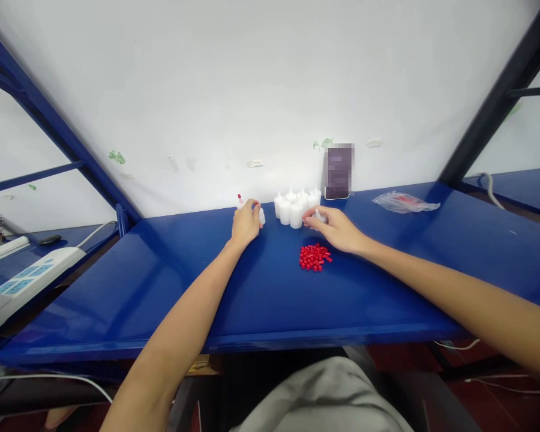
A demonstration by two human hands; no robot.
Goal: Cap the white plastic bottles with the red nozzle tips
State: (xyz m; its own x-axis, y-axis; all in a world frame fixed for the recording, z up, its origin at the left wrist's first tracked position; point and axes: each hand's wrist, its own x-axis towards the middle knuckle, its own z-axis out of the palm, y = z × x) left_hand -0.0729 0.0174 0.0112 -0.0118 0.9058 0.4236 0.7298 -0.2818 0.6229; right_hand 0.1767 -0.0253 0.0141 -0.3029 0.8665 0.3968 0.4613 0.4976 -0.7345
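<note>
My left hand (pixel 245 224) is closed around a small white bottle with a red cap (pixel 240 200) at the back of the blue table (pixel 261 300). My right hand (pixel 335 228) grips another white bottle (pixel 318 216) at the right edge of a cluster of several uncapped white bottles (pixel 296 207). A pile of small red caps (pixel 315 257) lies just in front of my right hand.
A phone (pixel 338 171) leans on the white wall behind the bottles. A clear plastic bag (pixel 404 202) lies at the back right. A white power strip (pixel 27 279) sits on the left bench. Blue frame posts rise on both sides.
</note>
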